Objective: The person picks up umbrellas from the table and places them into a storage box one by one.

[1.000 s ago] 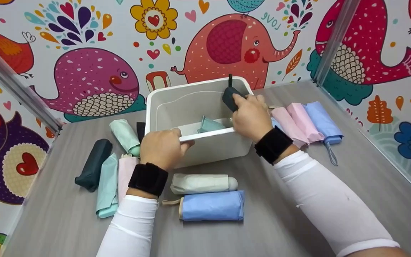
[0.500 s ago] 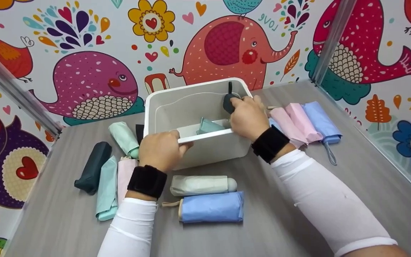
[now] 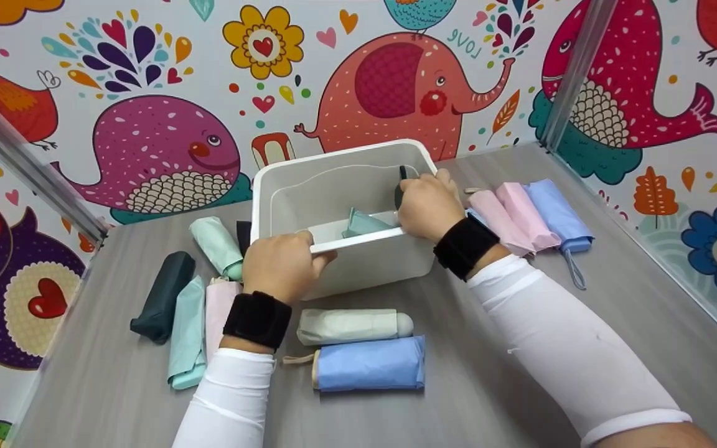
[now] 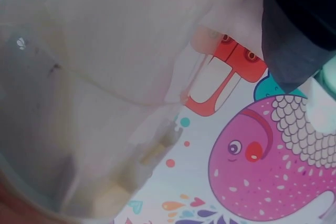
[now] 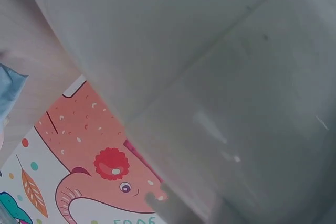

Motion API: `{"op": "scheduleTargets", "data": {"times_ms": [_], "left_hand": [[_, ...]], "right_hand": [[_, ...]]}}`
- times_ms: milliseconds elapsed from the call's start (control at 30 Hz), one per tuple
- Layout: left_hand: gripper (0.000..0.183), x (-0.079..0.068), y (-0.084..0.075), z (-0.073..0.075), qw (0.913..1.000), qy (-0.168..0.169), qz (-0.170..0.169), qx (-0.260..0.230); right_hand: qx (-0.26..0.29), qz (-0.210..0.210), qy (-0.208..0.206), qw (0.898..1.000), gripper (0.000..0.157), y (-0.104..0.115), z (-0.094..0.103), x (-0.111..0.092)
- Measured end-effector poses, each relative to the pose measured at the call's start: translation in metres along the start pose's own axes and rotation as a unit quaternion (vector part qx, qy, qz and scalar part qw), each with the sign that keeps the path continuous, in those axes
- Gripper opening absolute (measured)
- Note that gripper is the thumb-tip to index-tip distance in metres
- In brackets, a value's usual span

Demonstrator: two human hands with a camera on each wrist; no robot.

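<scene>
A white plastic bin stands in the middle of the table. My left hand grips its rim at the front left corner, fingers over the edge. At the right front corner my right hand holds a dark folded umbrella just inside the bin; the hand hides most of it, and its strap points up. A teal folded umbrella lies on the bin's floor. Both wrist views are filled mostly by the bin's pale wall, with the same pale wall close to the right wrist.
In front lie a pale green umbrella and a blue umbrella. Left of the bin are several more, including a dark green umbrella. To the right sit pink umbrellas and a blue umbrella. Patterned walls enclose the table.
My right hand has moved slightly down and left, and the dark umbrella has sunk lower into the bin, more hidden behind the hand. My left hand stays on the rim.
</scene>
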State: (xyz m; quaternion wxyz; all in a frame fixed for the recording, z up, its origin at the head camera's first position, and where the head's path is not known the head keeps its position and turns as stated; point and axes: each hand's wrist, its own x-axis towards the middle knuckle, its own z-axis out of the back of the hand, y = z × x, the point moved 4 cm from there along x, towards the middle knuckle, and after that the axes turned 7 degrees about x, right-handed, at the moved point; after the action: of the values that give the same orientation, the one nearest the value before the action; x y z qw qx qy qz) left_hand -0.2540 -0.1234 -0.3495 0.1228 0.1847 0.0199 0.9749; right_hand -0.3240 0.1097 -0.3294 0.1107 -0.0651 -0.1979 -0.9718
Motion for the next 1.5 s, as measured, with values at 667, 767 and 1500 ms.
{"op": "scheduleTargets", "data": {"times_ms": [667,767,1500], "left_hand": [[0.052,-0.001,0.0,0.0,0.9999,0.011,-0.001,0.003],[0.052,-0.001,0.0,0.0,0.9999,0.01,0.0,0.001],[0.05,-0.002,0.001,-0.001,1.0,0.003,-0.003,-0.009]], "right_hand": [[0.016,0.013,-0.027,0.999,0.034,-0.003,0.0,-0.005],[0.083,0.034,-0.074,0.993,0.033,-0.007,0.001,-0.008],[0.178,-0.034,-0.077,0.981,0.053,-0.103,-0.005,-0.041]]}}
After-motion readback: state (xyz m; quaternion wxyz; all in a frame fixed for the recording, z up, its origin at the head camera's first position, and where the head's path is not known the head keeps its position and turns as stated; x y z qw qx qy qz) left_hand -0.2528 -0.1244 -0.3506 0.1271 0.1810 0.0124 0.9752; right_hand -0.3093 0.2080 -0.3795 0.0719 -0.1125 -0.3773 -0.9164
